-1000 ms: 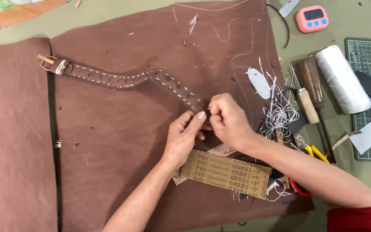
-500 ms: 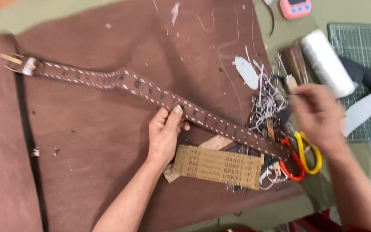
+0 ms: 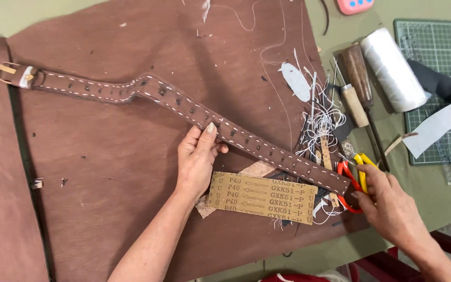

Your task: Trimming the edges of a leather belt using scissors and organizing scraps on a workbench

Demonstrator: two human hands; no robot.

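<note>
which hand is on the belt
The left hand, fingers pressing the stitched brown belt; the right hand is over at the scissors.

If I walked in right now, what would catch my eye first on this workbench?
A long brown leather strap with white stitching runs diagonally across a big brown leather sheet, pinned by the left hand. At the sheet's right edge, the right hand grips red-and-yellow scissors beside a tangle of white thread scraps.
</note>
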